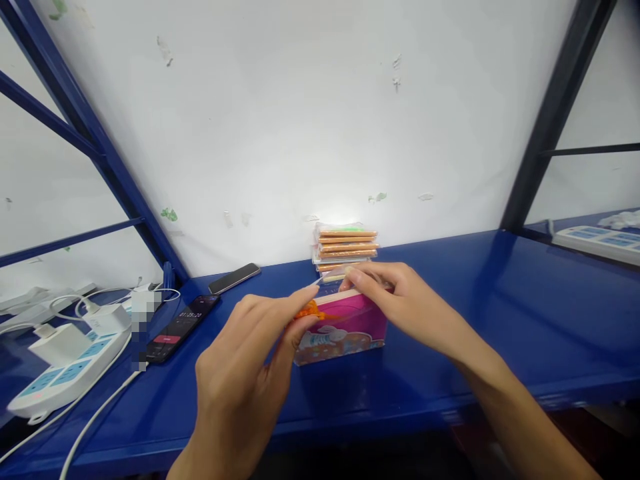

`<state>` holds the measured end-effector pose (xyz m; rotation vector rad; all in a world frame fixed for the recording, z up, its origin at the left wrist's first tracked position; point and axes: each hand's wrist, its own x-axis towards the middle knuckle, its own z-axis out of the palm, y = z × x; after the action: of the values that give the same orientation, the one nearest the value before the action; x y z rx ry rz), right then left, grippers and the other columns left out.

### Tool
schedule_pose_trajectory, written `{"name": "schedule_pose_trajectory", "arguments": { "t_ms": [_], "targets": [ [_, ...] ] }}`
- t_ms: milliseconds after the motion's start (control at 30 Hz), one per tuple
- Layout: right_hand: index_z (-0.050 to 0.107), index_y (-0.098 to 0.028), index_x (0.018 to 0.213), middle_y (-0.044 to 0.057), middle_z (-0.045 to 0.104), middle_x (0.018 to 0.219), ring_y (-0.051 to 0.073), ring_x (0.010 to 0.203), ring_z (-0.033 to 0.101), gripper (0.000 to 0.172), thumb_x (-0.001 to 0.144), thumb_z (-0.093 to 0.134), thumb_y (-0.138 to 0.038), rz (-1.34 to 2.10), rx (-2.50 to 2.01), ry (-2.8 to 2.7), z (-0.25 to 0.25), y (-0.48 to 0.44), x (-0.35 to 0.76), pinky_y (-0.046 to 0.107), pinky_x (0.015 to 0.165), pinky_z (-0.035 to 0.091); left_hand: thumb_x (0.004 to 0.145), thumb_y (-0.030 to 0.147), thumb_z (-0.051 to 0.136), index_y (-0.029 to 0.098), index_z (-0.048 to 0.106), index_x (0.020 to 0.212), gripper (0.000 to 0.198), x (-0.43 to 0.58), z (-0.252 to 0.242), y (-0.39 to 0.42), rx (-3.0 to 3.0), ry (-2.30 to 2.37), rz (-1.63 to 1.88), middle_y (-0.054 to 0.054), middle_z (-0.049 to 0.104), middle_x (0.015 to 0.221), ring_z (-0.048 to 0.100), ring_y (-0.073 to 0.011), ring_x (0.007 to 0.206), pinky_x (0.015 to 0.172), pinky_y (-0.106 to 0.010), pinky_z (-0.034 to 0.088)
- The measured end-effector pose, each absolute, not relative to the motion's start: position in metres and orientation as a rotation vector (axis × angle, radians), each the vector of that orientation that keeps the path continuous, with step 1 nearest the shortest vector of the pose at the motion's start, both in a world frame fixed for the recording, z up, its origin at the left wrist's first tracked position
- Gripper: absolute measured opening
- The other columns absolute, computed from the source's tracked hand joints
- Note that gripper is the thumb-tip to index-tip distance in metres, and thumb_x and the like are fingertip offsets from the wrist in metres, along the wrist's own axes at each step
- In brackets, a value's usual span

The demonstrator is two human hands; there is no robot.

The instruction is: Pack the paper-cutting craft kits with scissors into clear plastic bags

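Note:
My left hand (pixel 255 353) pinches a small, crinkled orange thing (pixel 311 309) between thumb and fingers; its kind is unclear. A see-through strip like plastic film (pixel 333 273) runs from there toward my right hand (pixel 387 283), whose thumb and fingers are closed on its far end. Below and behind both hands stands a pink box (pixel 357 320) with a blue and white picture on its lower front. My fingers cover part of its upper edge, and its inside is mostly hidden.
Against the white wall lies a stack of orange-edged packets in clear wrap (pixel 347 247). On the left of the blue table (pixel 475 320) are a lit phone (pixel 183 327), a dark phone (pixel 235 278) and a power strip (pixel 70 373) with white cables. Another power strip (pixel 600 241) lies far right.

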<state>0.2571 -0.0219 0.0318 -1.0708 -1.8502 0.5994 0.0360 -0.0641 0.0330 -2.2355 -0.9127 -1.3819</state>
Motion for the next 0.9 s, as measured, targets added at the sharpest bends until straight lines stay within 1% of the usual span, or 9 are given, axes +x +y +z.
{"name": "schedule_pose_trajectory", "arguments": {
  "t_ms": [167, 233, 333, 500, 633, 800, 900],
  "targets": [
    [0.068, -0.022, 0.081, -0.003, 0.065, 0.075, 0.014, 0.068, 0.055, 0.039, 0.104, 0.049, -0.048, 0.588, -1.049, -1.841, 0.029, -0.022, 0.256, 0.027, 0.061, 0.039, 0.095, 0.006, 0.065, 0.02, 0.064, 0.133, 0.04, 0.036, 0.028, -0.058, -2.364, -0.871, -1.271, 0.0, 0.073, 0.104, 0.059, -0.0131, 0.091, 0.082, -0.025, 0.05],
    [0.07, -0.023, 0.083, -0.003, 0.067, 0.076, 0.014, 0.069, 0.057, 0.038, 0.104, 0.05, -0.047, 0.58, -1.048, -1.836, 0.029, -0.021, 0.256, 0.027, 0.063, 0.039, 0.096, 0.004, 0.063, 0.022, 0.064, 0.134, 0.043, 0.036, 0.026, -0.057, -2.379, -0.882, -1.233, -0.001, 0.071, 0.106, 0.058, -0.0143, 0.093, 0.083, -0.027, 0.049],
    [0.071, -0.023, 0.085, -0.003, 0.065, 0.073, 0.014, 0.067, 0.056, 0.039, 0.104, 0.049, -0.048, 0.571, -1.059, -1.837, 0.029, -0.022, 0.256, 0.027, 0.062, 0.039, 0.095, 0.002, 0.063, 0.026, 0.065, 0.132, 0.044, 0.036, 0.024, -0.058, -2.372, -0.894, -1.227, -0.001, 0.07, 0.105, 0.059, -0.0145, 0.094, 0.083, -0.029, 0.048],
    [0.068, -0.022, 0.082, -0.003, 0.064, 0.072, 0.014, 0.067, 0.054, 0.039, 0.104, 0.049, -0.047, 0.559, -1.053, -1.838, 0.03, -0.022, 0.255, 0.028, 0.062, 0.038, 0.093, 0.005, 0.068, 0.021, 0.065, 0.13, 0.041, 0.04, 0.025, -0.059, -2.338, -0.84, -1.299, 0.0, 0.074, 0.111, 0.064, -0.0127, 0.095, 0.09, -0.028, 0.048],
    [0.069, -0.022, 0.083, -0.002, 0.066, 0.074, 0.014, 0.068, 0.056, 0.04, 0.105, 0.047, -0.048, 0.567, -1.062, -1.842, 0.029, -0.021, 0.255, 0.028, 0.062, 0.038, 0.093, 0.006, 0.068, 0.024, 0.067, 0.126, 0.037, 0.041, 0.025, -0.059, -2.372, -0.895, -1.312, 0.002, 0.074, 0.114, 0.065, -0.0118, 0.101, 0.095, -0.024, 0.049],
    [0.068, -0.022, 0.081, -0.003, 0.065, 0.074, 0.014, 0.068, 0.055, 0.041, 0.105, 0.047, -0.048, 0.558, -1.061, -1.839, 0.029, -0.02, 0.257, 0.028, 0.062, 0.038, 0.094, 0.004, 0.065, 0.024, 0.069, 0.125, 0.037, 0.04, 0.023, -0.06, -2.393, -0.881, -1.289, 0.002, 0.075, 0.113, 0.065, -0.0119, 0.096, 0.09, -0.025, 0.051],
    [0.067, -0.022, 0.08, -0.003, 0.063, 0.072, 0.014, 0.067, 0.054, 0.041, 0.105, 0.047, -0.049, 0.54, -1.062, -1.845, 0.029, -0.021, 0.257, 0.028, 0.061, 0.037, 0.094, 0.003, 0.063, 0.024, 0.069, 0.124, 0.037, 0.04, 0.022, -0.059, -2.388, -0.902, -1.32, 0.002, 0.076, 0.112, 0.066, -0.0127, 0.096, 0.09, -0.026, 0.051]
  ]
}}
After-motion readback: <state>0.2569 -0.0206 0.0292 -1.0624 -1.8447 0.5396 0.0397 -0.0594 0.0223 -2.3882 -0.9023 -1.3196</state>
